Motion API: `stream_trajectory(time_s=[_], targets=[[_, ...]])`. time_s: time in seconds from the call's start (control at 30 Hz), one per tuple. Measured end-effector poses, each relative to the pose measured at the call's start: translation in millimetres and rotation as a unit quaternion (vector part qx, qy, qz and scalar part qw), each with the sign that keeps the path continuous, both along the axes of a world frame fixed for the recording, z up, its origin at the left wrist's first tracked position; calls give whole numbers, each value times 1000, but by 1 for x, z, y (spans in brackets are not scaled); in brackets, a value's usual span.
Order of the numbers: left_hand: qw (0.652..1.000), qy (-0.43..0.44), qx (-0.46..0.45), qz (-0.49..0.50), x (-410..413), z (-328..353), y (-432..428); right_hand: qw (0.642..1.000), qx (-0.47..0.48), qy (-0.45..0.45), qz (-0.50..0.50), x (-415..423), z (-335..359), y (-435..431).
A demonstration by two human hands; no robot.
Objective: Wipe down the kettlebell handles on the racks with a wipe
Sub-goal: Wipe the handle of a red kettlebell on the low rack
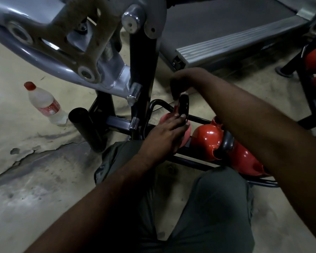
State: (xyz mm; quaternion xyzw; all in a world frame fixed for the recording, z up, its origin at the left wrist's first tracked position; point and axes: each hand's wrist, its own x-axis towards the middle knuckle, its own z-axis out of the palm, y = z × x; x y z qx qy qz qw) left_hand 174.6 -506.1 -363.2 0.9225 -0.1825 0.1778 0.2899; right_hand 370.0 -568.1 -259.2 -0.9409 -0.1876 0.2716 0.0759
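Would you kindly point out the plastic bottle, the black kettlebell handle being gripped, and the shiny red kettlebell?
plastic bottle (44, 104): head view, middle of its body.
black kettlebell handle (183, 106): head view, upper curve of the loop.
red kettlebell (205, 140): head view, glossy front of its body.

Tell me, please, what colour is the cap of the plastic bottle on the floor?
Red. The cap of the bottle shows best in the head view.
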Motion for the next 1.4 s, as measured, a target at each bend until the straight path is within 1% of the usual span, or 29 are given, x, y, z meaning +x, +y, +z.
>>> stream_trajectory(time_s=[0.07,0.13,0.17,0.2,0.23,0.27,0.33,0.37,0.43,0.5,0.57,0.67,0.83,0.9,0.93,0.97,1.0,1.03,1.07,1.1,1.13,1.17,1.23,1.27,1.3,1.4], targets=[[1000,14,-4,2,-1,-1,-1,993,-71,-61,68,5,-1,-11],[1000,19,-13,8,-1,-2,-1,995,-31,-94,22,-3,-3,-30],[999,21,-23,11,-1,-4,0,994,48,-89,-44,-5,-10,-43],[999,21,-30,10,-1,-4,-1,981,138,-49,-129,-12,-15,-54],[999,23,-33,10,-1,-5,-2,948,237,7,-213,-19,-23,-60],[999,22,-36,12,-2,-5,-3,902,319,47,-286,-26,-29,-64],[999,22,-32,19,-2,-4,-2,810,433,91,-385,-39,-43,-63],[999,19,-31,23,-2,-4,-2,768,469,106,-424,-43,-51,-61],[999,12,-25,23,-1,-4,-3,699,498,154,-490,-53,-64,-58],[999,9,-20,24,-2,-4,-3,657,512,180,-524,-60,-70,-58],[999,10,-22,28,-3,-4,-4,628,535,179,-536,-63,-70,-59],[999,10,-19,30,-2,-3,-4,596,563,179,-544,-64,-72,-60],[999,21,-9,31,-5,2,-3,584,558,200,-554,-65,-70,-56],[1000,14,-3,25,-5,1,-3,594,568,215,-528,-73,-64,-67],[1000,3,5,24,-4,0,-3,614,568,216,-504,-79,-61,-74],[999,-13,24,28,-4,-2,-3,645,566,201,-473,-81,-60,-80],[998,-30,48,36,-3,-4,-3,704,545,158,-428,-81,-55,-83],[996,-44,66,43,-2,-6,-3,783,499,87,-360,-78,-50,-85],[995,-55,72,45,-2,-8,-2,866,415,6,-278,-70,-43,-82],[995,-62,71,40,-2,-10,-1,925,325,-61,-187,-62,-35,-77],[995,-66,74,30,-2,-11,0,956,251,-87,-121,-55,-23,-69],[994,-61,86,22,-2,-12,1,975,193,-85,-66,-46,-13,-60],[991,-47,120,18,-4,-11,0,996,69,-55,32,-32,5,-36],[991,-48,126,20,-5,-10,0,996,4,-53,72,-29,10,-24],[991,-56,123,21,-6,-8,-1,988,-58,-67,126,-24,13,-12],[988,-88,123,22,-8,-4,-2,970,-144,-92,170,-24,9,9]])
